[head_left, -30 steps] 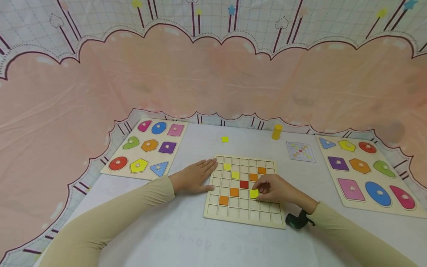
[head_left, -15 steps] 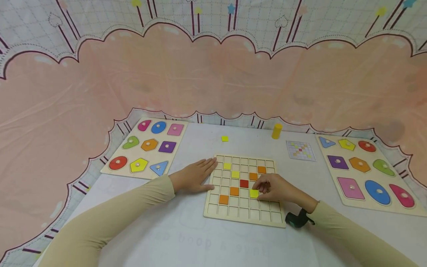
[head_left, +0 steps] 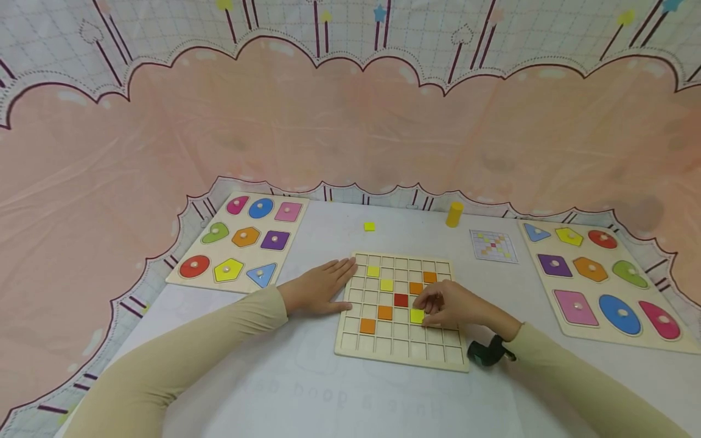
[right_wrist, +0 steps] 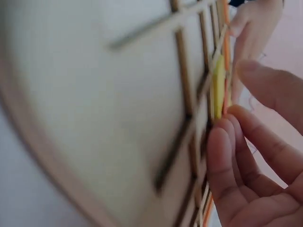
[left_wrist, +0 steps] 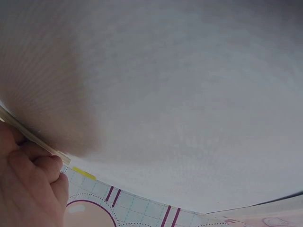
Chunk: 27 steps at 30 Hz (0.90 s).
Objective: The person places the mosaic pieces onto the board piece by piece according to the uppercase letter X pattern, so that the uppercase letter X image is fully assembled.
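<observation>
A wooden grid board (head_left: 378,359) lies on the table, holding coloured square tiles in its cells. My left hand (head_left: 320,291) rests against its left edge with fingers extended; in the left wrist view that hand (left_wrist: 33,177) is only partly visible. Over the right half of the board, my right hand (head_left: 451,304) has thumb and fingers at a yellow tile (head_left: 417,316), pinching its edges. Seen from the right wrist, this yellow tile (right_wrist: 218,90) sits in a cell, with fingertips touching its near end. A red tile (head_left: 401,300) and several orange and yellow ones form diagonals.
A loose yellow tile (head_left: 369,226) and a yellow cylinder (head_left: 454,215) are behind the board. A printed pattern card (head_left: 493,246) lies to the right. Knobbed shape puzzles stand at left (head_left: 230,228) and right (head_left: 594,292). A black device (head_left: 487,351) is strapped at my right wrist.
My right wrist and fingers have risen very slightly while staying at the same yellow tile. The left hand keeps its place on the board's edge.
</observation>
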Available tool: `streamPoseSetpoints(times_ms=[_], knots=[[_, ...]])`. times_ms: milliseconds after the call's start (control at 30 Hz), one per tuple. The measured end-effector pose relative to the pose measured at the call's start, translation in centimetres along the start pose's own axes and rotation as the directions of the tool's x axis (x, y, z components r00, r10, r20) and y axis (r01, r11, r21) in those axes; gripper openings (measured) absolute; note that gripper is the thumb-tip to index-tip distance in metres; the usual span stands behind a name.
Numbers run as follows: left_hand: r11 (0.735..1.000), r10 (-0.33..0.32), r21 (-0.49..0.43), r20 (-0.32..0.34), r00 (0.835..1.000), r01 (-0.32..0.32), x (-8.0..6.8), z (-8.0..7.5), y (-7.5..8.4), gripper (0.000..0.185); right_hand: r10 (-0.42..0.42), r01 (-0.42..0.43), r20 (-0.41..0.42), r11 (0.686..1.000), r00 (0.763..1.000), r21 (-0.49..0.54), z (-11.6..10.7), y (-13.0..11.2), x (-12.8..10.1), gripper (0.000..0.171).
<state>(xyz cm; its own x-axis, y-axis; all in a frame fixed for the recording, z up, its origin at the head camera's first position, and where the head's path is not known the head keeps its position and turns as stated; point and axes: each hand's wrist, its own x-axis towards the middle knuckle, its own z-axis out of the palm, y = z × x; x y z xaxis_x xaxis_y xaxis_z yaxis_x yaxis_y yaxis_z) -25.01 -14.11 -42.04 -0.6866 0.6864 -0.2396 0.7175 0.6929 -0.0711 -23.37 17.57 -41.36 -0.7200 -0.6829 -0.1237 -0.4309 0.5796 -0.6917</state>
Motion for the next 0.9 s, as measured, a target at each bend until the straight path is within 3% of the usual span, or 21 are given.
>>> streamPoseSetpoints(times_ms=[333, 567, 900], knots=[[1.0, 0.009, -0.009, -0.008, 1.0, -0.009, 0.0, 0.0, 0.0, 0.085, -0.003, -0.002, 0.032, 0.988, 0.999, 0.152, -3.1, -0.1, 1.3, 0.031], [1.0, 0.001, -0.011, -0.009, 1.0, -0.001, -0.1, -0.1, -0.1, 0.085, 0.008, -0.019, 0.044, 0.969, 0.999, 0.247, -5.2, -0.5, 3.5, 0.036], [1.0, 0.004, 0.008, -0.011, 1.0, -0.004, -0.1, 0.1, 0.0, 0.085, 0.011, -0.024, 0.054, 0.973, 0.998, 0.232, -7.1, -0.4, 8.1, 0.04]])
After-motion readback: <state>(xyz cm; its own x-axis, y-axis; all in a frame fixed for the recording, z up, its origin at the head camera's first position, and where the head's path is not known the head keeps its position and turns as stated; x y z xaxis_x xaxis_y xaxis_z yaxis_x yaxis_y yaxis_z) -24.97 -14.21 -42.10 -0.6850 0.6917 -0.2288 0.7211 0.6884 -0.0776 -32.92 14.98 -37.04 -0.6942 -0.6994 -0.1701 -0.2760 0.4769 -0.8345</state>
